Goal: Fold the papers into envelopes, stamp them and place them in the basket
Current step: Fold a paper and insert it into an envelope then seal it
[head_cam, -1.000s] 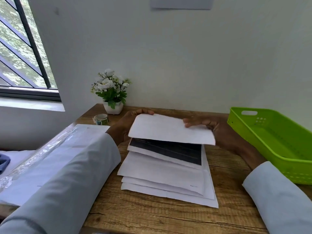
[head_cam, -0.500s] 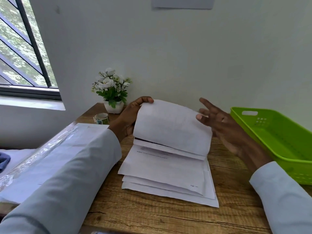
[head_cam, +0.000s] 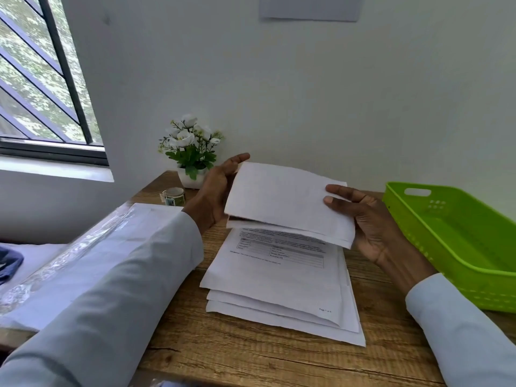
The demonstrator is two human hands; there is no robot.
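Head view: a folded paper (head_cam: 287, 201) is held up above the table (head_cam: 251, 356), its long axis running left to right and sloping a little down toward the right, its broad face turned toward the camera. The left hand (head_cam: 215, 191) grips its left edge, fingers (head_cam: 237, 159) curled behind the sheet. The right hand (head_cam: 371, 222) holds the right edge, its thumb (head_cam: 339, 201) pressed on the front face. Directly under it lies a stack of papers (head_cam: 279, 283) flat on the table, long axis running away from the person. A green basket (head_cam: 458, 247) sits just right of the right hand. A flower pot (head_cam: 191, 152) and a tape roll (head_cam: 174, 196) stand at the far left.
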